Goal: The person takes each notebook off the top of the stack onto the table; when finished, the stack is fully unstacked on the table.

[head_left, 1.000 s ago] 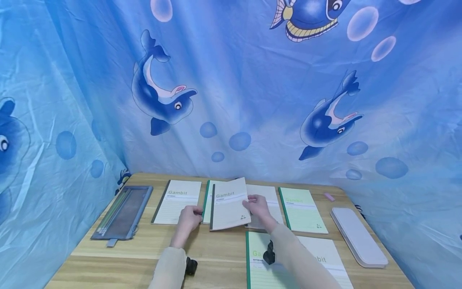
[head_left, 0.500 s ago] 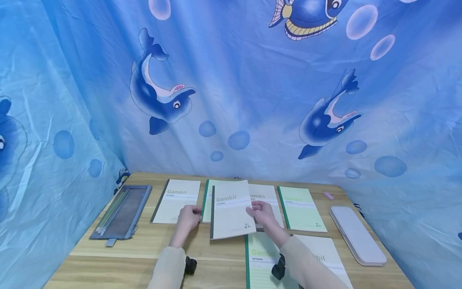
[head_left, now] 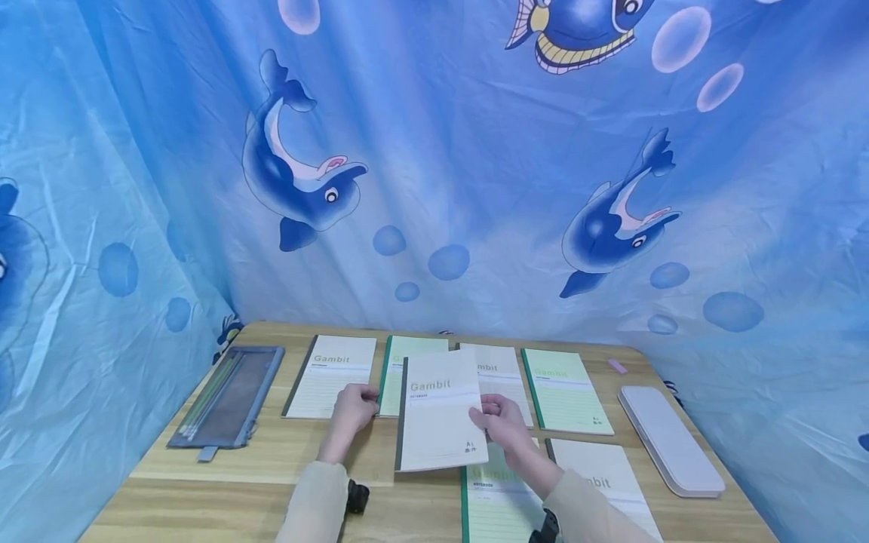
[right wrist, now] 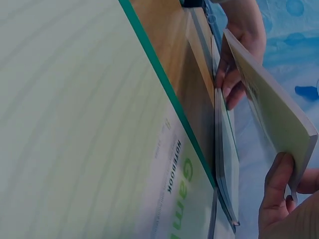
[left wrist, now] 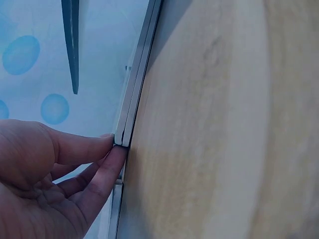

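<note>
My right hand (head_left: 502, 424) grips the right edge of a white Gambit notebook (head_left: 441, 418) with a dark spine, thumb on its cover. That notebook is raised off the table and tilted; the right wrist view shows its pages' edge and my right thumb (right wrist: 278, 181). Under and behind it lies a green notebook (head_left: 392, 381) with a green spine, partly hidden. At that notebook's near left corner is my left hand (head_left: 354, 411). In the left wrist view, the left thumb and finger (left wrist: 102, 177) pinch this corner, where two thin notebook edges (left wrist: 133, 99) lie stacked.
Along the back lie white notebooks (head_left: 333, 377) (head_left: 498, 362) and a green one (head_left: 570, 392). Nearer are another green notebook (head_left: 502, 505) and a white one (head_left: 604, 467). A mesh pencil pouch (head_left: 231, 400) sits left; a white case (head_left: 672, 441) and pink eraser (head_left: 617, 366) sit right.
My right hand has drawn the white notebook toward me and slightly right, uncovering more of the green and white notebooks behind it. My left hand has stayed at the same corner.
</note>
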Action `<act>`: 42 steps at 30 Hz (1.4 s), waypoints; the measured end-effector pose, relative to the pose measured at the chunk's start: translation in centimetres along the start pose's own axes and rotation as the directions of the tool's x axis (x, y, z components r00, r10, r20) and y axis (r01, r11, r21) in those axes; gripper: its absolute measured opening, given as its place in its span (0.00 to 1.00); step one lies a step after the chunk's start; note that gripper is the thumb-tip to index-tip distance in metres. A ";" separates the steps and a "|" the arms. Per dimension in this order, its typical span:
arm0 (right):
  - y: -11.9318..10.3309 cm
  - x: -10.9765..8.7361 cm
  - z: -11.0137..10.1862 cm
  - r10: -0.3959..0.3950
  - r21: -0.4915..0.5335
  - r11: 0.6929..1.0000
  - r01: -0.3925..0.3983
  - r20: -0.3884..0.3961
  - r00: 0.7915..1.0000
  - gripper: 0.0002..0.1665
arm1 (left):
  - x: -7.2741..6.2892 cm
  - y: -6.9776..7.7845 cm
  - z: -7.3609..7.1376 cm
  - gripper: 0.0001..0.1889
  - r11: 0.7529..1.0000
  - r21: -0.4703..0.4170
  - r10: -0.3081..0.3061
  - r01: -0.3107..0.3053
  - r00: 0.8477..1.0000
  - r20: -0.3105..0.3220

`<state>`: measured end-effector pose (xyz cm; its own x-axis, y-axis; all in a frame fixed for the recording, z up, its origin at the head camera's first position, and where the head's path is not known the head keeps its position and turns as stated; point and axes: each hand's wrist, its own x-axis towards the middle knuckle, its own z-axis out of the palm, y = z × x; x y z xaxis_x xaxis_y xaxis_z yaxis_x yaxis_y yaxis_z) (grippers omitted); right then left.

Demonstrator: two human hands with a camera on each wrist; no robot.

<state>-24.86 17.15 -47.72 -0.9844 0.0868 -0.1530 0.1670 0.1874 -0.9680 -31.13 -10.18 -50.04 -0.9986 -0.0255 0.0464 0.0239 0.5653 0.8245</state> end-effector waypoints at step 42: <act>5.2 -7.6 0.8 -0.030 -0.049 0.998 0.042 0.210 0.977 0.20 | 0.2 -0.4 -0.1 0.16 1.000 -0.012 0.004 -0.004 1.000 0.011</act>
<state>-16.57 16.66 -51.73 -0.9786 -0.1267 -0.1620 0.1284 0.2387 -0.9626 -31.35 -10.53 -50.30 -0.9989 -0.0147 0.0435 0.0281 0.5551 0.8313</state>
